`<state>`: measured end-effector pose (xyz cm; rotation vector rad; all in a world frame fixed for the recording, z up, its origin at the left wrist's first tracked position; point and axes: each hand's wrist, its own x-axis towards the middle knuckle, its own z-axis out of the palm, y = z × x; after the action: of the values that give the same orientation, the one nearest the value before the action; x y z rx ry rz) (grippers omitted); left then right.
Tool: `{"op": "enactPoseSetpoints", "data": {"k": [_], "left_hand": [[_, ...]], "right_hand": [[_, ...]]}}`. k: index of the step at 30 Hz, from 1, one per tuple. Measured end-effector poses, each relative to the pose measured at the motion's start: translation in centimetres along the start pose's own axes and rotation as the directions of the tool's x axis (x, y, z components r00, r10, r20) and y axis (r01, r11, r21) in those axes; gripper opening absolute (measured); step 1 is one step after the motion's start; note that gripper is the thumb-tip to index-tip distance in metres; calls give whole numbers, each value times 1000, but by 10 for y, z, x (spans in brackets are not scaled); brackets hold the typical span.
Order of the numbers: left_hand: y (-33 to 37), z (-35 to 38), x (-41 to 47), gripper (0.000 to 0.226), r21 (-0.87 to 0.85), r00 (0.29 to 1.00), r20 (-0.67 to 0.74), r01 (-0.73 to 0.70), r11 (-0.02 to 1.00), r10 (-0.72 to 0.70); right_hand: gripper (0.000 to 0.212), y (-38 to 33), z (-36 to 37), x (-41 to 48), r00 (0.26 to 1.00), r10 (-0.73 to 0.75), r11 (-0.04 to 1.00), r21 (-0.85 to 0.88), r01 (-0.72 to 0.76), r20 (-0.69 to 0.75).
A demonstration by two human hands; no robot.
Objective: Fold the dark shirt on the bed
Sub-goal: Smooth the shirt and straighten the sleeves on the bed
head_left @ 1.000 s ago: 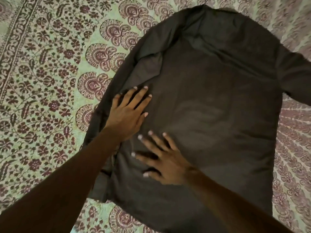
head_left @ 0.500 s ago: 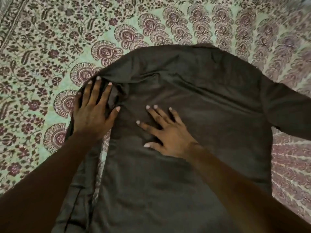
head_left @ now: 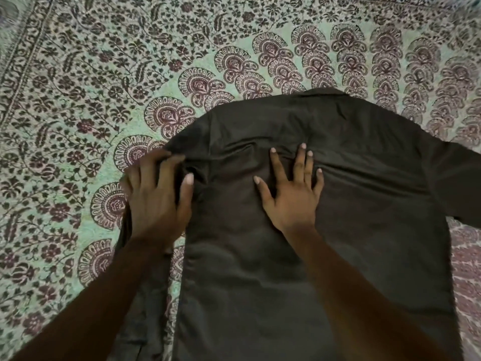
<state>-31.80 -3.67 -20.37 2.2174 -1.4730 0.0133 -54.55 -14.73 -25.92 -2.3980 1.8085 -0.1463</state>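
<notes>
- Covering the bed edge to edge, a pale green bedspread (head_left: 78, 126) is printed with dark red flowers, leaves and fan-shaped motifs. A patterned border band runs along its far left side.
- A sleeve (head_left: 145, 308) on the left lies close beside the shirt's body and runs toward the near edge, with a thin strip of bedspread showing between them.
- The left hand (head_left: 158, 201) sits on the shirt's left shoulder, with its thumb on the cloth and its fingers reaching the bunched shoulder edge. The fingers are blurred, so I cannot tell whether they pinch the cloth or only press it.
- The dark shirt (head_left: 351, 217) lies spread flat on the bedspread at centre and right, with its collar (head_left: 325, 91) at the far end.
- The right hand (head_left: 291, 201) lies palm down on the shirt below the collar, its fingers straight and spread wide, holding nothing. Creases fan out from its fingertips.
- The other sleeve (head_left: 458, 183) stretches out to the right edge of the view.
</notes>
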Motion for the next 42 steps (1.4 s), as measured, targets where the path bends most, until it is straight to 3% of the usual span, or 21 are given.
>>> {"op": "enactPoseSetpoints", "data": {"k": [2, 4, 6, 9, 10, 13, 16, 19, 22, 24, 25, 27, 28, 30, 32, 33, 35, 37, 39, 40, 42], "left_hand": [[13, 6, 50, 38, -111, 997, 79, -18, 994, 27], [23, 20, 101, 43, -239, 960, 275, 120, 964, -51], [31, 37, 143, 48, -214, 852, 496, 306, 928, -167], [42, 46, 184, 48, -164, 685, 688, 468, 868, -240], [47, 45, 193, 41, -159, 639, 736, 485, 860, -225], [59, 42, 209, 17, -196, 606, 779, 478, 856, -160], [63, 39, 217, 9, -282, 519, 846, 632, 722, -124], [57, 46, 224, 24, -266, 554, 826, 542, 797, -101], [46, 55, 228, 33, -323, 703, 709, 379, 868, -43], [41, 61, 221, 33, -227, 796, 597, 48, 973, 100], [41, 62, 216, 35, -114, 805, 560, -157, 981, 194], [42, 67, 206, 45, 87, 762, 552, -456, 886, 338], [42, 67, 203, 47, 137, 749, 557, -509, 850, 359], [41, 66, 192, 50, 133, 809, 509, -412, 901, 294], [36, 59, 182, 53, 28, 882, 462, -119, 993, 92], [30, 52, 179, 53, -44, 867, 497, 59, 997, -29], [14, 37, 174, 54, -125, 744, 647, 320, 939, -167], [-4, 23, 169, 58, -85, 663, 735, 293, 952, -139], [-16, 16, 168, 59, -99, 719, 694, 154, 983, -43], [-21, 17, 169, 59, -98, 757, 652, 40, 994, 34], [-26, 24, 173, 57, 43, 753, 628, -284, 958, 195]], "right_hand": [[69, -2, 1, 0, 1000, 1, 1000, 6, -1, -19], [67, -4, 1, -2, 1000, 1, 1000, 17, -1, -29], [65, -2, 0, -1, 999, 26, 999, 37, -25, -43], [63, -4, 0, -2, 998, 28, 999, 41, -26, -53], [63, -3, 0, -2, 998, 32, 999, 35, -30, -49], [63, -2, -1, -1, 999, 24, 1000, 20, -23, -39], [63, -2, -1, 0, 999, 23, 1000, 20, -22, -35], [63, -2, -1, 0, 999, 19, 1000, 13, -19, -28], [63, -2, 0, 0, 999, 14, 1000, 8, -14, -32], [62, -2, 0, 0, 999, 14, 1000, 7, -14, -41], [62, -2, 0, 0, 999, 16, 1000, 4, -15, -44], [62, -3, 0, -1, 999, 18, 1000, -2, -18, -39], [62, -3, 0, 0, 999, 16, 1000, -6, -16, -36], [63, -2, 0, 0, 999, 14, 1000, -19, -15, -35], [64, -1, 0, -1, 999, 15, 1000, -25, -15, -30], [64, -1, 0, 0, 1000, 13, 1000, -27, -14, -29], [65, -3, -1, 0, 999, 11, 1000, -25, -12, -34], [65, -3, -2, 1, 999, 17, 1000, -19, -17, -34], [66, -5, -2, 1, 1000, 18, 999, -26, -18, -17], [66, -5, -2, 0, 1000, 20, 999, -30, -21, -8], [66, -5, -2, 0, 1000, 30, 999, -32, -30, 4]]}}
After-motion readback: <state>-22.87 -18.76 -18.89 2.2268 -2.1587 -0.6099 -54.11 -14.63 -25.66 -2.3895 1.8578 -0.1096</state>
